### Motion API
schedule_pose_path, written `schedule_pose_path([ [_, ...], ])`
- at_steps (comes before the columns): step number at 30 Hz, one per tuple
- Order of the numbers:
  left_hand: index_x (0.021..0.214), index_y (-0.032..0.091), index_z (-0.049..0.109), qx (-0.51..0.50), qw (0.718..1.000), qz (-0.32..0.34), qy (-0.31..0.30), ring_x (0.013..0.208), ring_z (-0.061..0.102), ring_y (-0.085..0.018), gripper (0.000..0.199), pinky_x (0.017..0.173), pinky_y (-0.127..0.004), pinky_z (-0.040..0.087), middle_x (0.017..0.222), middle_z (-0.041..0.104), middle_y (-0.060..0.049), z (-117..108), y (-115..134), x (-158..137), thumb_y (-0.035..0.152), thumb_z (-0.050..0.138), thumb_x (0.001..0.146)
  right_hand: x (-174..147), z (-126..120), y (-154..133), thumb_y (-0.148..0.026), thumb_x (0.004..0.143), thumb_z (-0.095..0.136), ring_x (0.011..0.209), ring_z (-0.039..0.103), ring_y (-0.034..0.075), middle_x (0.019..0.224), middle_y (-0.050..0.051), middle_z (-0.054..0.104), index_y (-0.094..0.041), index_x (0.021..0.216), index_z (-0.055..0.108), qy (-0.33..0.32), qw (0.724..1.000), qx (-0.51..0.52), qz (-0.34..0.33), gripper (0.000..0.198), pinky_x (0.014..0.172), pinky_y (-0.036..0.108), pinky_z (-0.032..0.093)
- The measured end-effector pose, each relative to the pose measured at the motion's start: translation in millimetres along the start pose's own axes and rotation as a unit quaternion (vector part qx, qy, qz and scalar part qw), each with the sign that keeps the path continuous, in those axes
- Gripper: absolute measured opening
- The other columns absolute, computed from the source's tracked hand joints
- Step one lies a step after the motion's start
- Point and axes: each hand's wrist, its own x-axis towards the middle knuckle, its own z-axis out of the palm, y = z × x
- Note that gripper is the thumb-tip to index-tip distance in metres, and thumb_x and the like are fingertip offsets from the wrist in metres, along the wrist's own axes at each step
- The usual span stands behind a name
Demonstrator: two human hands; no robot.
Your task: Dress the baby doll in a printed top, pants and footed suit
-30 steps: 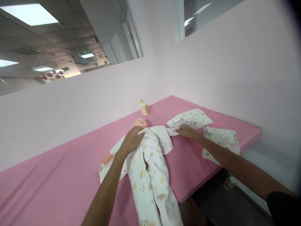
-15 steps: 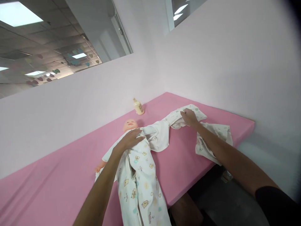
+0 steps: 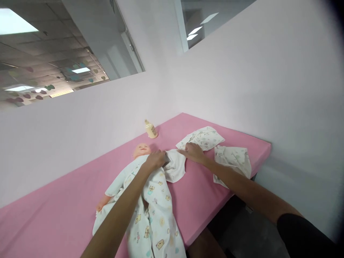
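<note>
A baby doll (image 3: pixel 142 149) lies on its back on a pink padded table, head toward the wall. White baby clothes with bear prints (image 3: pixel 161 204) cover its body and hang toward me. My left hand (image 3: pixel 156 161) is closed on the cloth at the doll's shoulder, beside its head. Out to the right spreads a plain white piece of the garment (image 3: pixel 176 170). At its far edge, my right hand (image 3: pixel 194 152) has its fingers closed on the white cloth, with the fingertips partly hidden. One doll hand (image 3: pixel 102 203) shows at the left.
A cream-coloured bottle (image 3: pixel 151 129) stands near the wall. Two printed cloth pieces, one behind my right hand (image 3: pixel 205 138) and one under my right forearm (image 3: pixel 236 157), lie on the pink table (image 3: pixel 201 200). White walls border its back and right.
My right hand has moved left, from the far printed cloth to the white garment piece. My left hand has closed and shifted slightly right. The view has shifted a little.
</note>
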Motion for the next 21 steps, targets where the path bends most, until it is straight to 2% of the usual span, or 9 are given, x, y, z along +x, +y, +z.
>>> schedule_pose_path([
  [2,0.120,0.011,0.062,0.013,1.000,0.006,0.003,0.111,0.062,-0.033,0.041,0.089,-0.041,0.049,0.121,0.063,-0.019,4.8,6.3,6.9,0.030,0.055,0.083,0.6,8.0,-3.4,-0.068,0.088,0.051,0.084,0.058,0.024,0.089,0.009,0.064,-0.020,0.079,0.051,-0.053,0.998,0.013,-0.008,0.049,0.076,0.033,0.038],
  [4,0.119,0.010,0.062,0.026,1.000,0.012,0.007,0.113,0.061,-0.033,0.042,0.090,-0.040,0.048,0.123,0.061,-0.018,8.9,10.8,11.3,0.027,0.057,0.080,1.8,11.2,-2.7,-0.065,0.087,0.054,0.082,0.057,0.024,0.086,0.008,0.063,-0.020,0.074,0.049,-0.095,0.994,0.040,-0.030,0.047,0.075,0.033,0.037],
  [7,0.120,0.010,0.062,0.042,0.999,0.012,0.016,0.112,0.061,-0.033,0.043,0.093,-0.042,0.047,0.122,0.062,-0.018,12.5,13.1,14.7,0.023,0.057,0.079,3.7,5.8,3.9,-0.053,0.090,0.054,0.076,0.054,0.020,0.080,0.005,0.060,-0.020,0.067,0.047,-0.150,0.981,0.101,-0.075,0.041,0.070,0.030,0.037],
  [10,0.124,0.014,0.061,0.051,0.998,0.012,0.022,0.113,0.061,-0.033,0.044,0.093,-0.042,0.047,0.121,0.064,-0.015,13.1,11.2,14.7,0.025,0.058,0.081,6.5,-8.4,15.9,-0.037,0.086,0.058,0.071,0.050,0.015,0.078,0.000,0.057,-0.019,0.064,0.044,-0.172,0.968,0.153,-0.096,0.032,0.064,0.027,0.035],
  [13,0.131,0.019,0.058,0.056,0.998,0.009,0.028,0.115,0.061,-0.033,0.046,0.091,-0.042,0.048,0.125,0.064,-0.012,11.6,8.6,11.9,0.028,0.057,0.085,11.3,-24.5,29.8,-0.024,0.079,0.057,0.060,0.038,0.012,0.065,-0.002,0.042,-0.019,0.059,0.032,-0.151,0.969,0.179,-0.078,0.032,0.056,0.027,0.027],
  [16,0.131,0.021,0.057,0.060,0.998,0.001,0.036,0.114,0.062,-0.033,0.043,0.088,-0.043,0.049,0.127,0.064,-0.011,9.1,7.8,8.3,0.028,0.055,0.089,16.2,-36.3,40.1,-0.018,0.076,0.051,0.056,0.027,0.011,0.061,-0.004,0.026,-0.021,0.060,0.021,-0.089,0.978,0.188,-0.021,0.034,0.053,0.029,0.019],
  [21,0.117,0.018,0.061,0.059,0.997,-0.003,0.052,0.106,0.065,-0.032,0.029,0.081,-0.040,0.049,0.117,0.067,-0.011,5.2,9.6,5.5,0.030,0.051,0.093,19.5,-37.6,48.9,-0.016,0.074,0.048,0.056,0.024,0.012,0.058,-0.003,0.022,-0.022,0.061,0.016,0.007,0.980,0.178,0.089,0.035,0.054,0.030,0.016],
])
